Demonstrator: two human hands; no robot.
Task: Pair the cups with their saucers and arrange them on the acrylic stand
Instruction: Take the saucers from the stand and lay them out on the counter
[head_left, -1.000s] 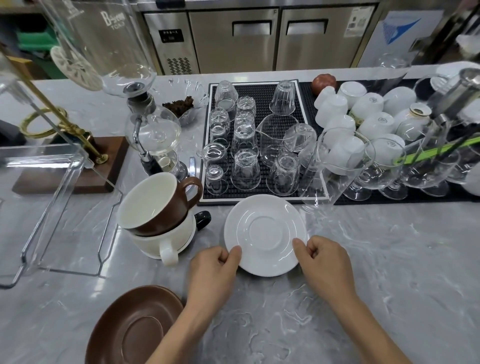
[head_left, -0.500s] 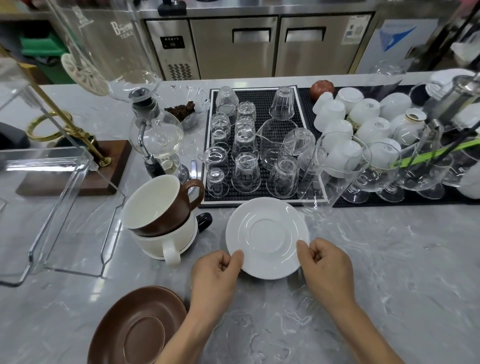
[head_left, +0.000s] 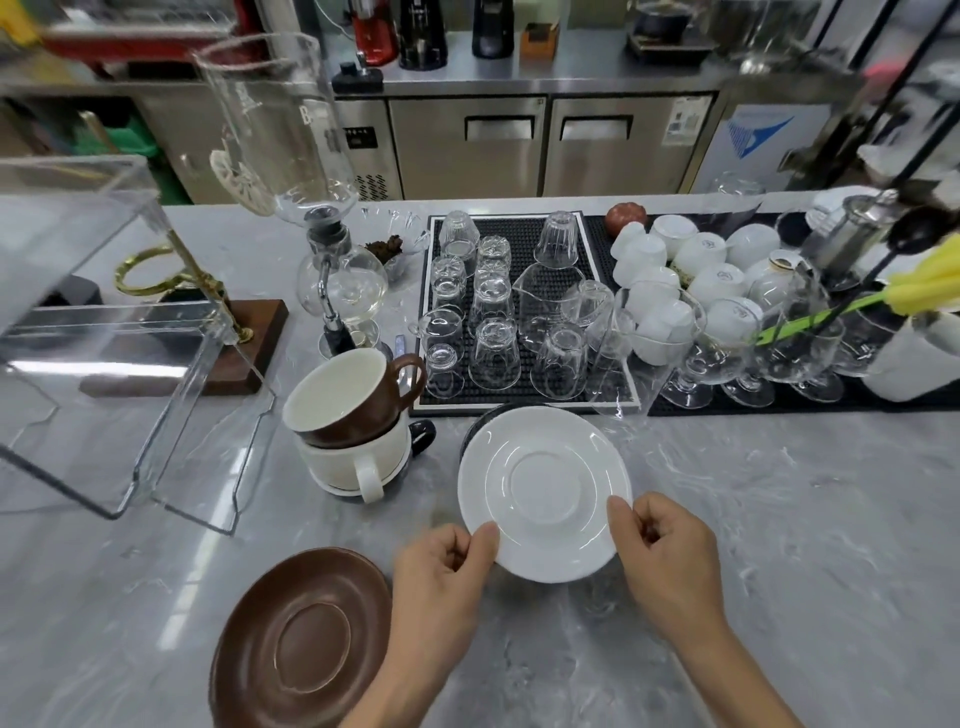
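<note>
My grey marbled table fills the lower frame, catching pale streaks of overhead light. Across the top runs a stainless steel counter with undercounter fridge doors at centre, and dark machines blurred along its top edge.

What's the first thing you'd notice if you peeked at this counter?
A white saucer in the middle, pinched at its near rim by the left hand and right hand. Left of it sits a brown cup stacked on a white cup, and a brown saucer lies nearest.
</note>
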